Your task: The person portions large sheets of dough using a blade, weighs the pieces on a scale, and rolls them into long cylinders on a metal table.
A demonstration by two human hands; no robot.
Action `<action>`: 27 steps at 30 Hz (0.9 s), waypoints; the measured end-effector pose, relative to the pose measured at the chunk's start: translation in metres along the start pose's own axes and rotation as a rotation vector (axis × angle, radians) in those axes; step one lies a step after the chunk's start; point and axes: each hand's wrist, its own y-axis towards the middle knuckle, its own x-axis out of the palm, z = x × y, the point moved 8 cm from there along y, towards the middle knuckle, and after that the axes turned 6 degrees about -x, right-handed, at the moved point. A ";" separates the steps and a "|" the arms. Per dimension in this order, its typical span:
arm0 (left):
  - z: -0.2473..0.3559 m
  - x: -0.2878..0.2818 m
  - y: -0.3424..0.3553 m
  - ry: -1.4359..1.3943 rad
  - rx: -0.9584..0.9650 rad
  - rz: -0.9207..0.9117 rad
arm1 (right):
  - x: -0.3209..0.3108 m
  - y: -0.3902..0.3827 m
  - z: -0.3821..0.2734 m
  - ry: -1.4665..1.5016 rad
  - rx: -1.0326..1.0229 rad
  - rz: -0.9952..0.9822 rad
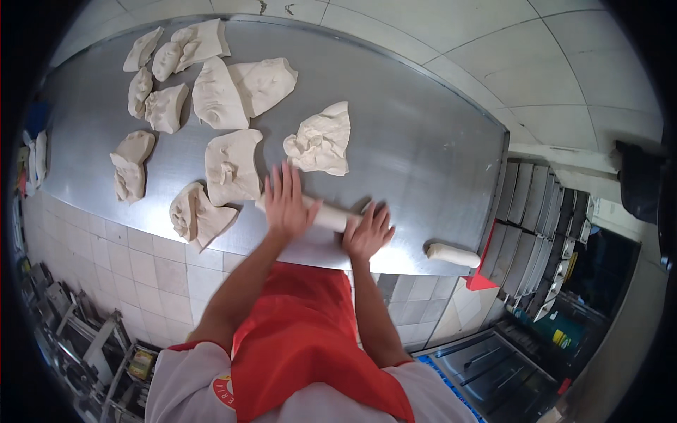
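Dough roll [331, 216], head view — lies crosswise near the close edge of the steel table [416, 169], beneath both palms. Left hand [285, 206] is wide and flat near the roll's left end, thumb held out; right hand [368, 233] is likewise flat toward its right end, fingers spread. Second roll [453, 255] sits well apart at right — irregular dough pieces [233, 168] lie left and beyond.

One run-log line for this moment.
left hand: open, on dough roll, left end | right hand: open, on right end | nearby: loose dough pieces; second roll, far right | surface: metal table
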 end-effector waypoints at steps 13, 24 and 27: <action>0.011 -0.009 -0.057 -0.048 0.260 -0.152 | -0.030 -0.027 -0.006 0.191 -0.105 0.151; 0.043 -0.032 0.048 -0.106 -0.063 0.251 | -0.038 0.079 -0.036 0.253 -0.102 0.150; 0.023 -0.019 0.042 0.015 0.072 0.110 | -0.036 0.079 -0.007 0.261 0.010 0.080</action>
